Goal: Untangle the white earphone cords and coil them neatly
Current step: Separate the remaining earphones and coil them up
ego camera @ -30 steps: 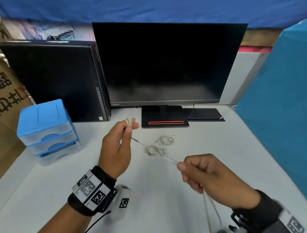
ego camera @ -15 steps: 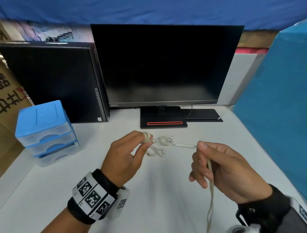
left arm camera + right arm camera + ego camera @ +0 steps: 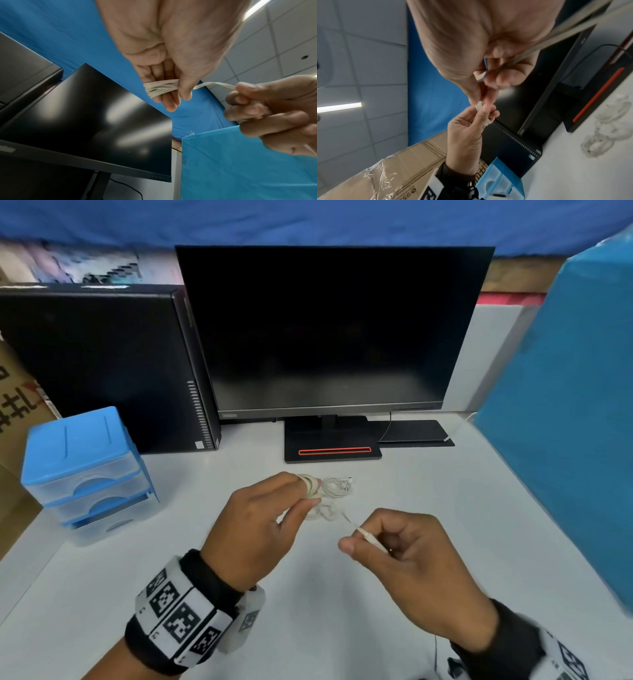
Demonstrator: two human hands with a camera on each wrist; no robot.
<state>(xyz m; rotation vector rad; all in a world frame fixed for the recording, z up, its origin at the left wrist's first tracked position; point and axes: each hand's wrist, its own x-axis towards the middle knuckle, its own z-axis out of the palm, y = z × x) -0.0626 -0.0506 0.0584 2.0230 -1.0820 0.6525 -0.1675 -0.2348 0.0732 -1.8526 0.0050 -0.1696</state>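
Note:
My left hand [image 3: 301,494] is held above the white table [image 3: 445,508]. It holds a white earphone cord coil [image 3: 310,486] wound round two fingers, and the thumb presses on the turns [image 3: 160,88]. A short stretch of cord runs from it to my right hand [image 3: 383,542], which pinches the cord at its inline remote [image 3: 371,539]. The rest of that cord trails down past the right palm [image 3: 573,33]. Two other white earphones lie on the table behind my hands: a coiled one [image 3: 337,486] and a looser one [image 3: 327,511].
A dark monitor [image 3: 329,330] on a black stand [image 3: 332,451] is straight ahead, with a black computer tower [image 3: 102,364] to its left. A blue drawer unit [image 3: 82,467] stands at the left, a tall blue box [image 3: 565,422] at the right and a cardboard box [image 3: 17,412] at the far left.
My left hand came down from its raised position and has more turns of cord on its fingers. My right hand slid along the cord to the remote and closer to the left hand.

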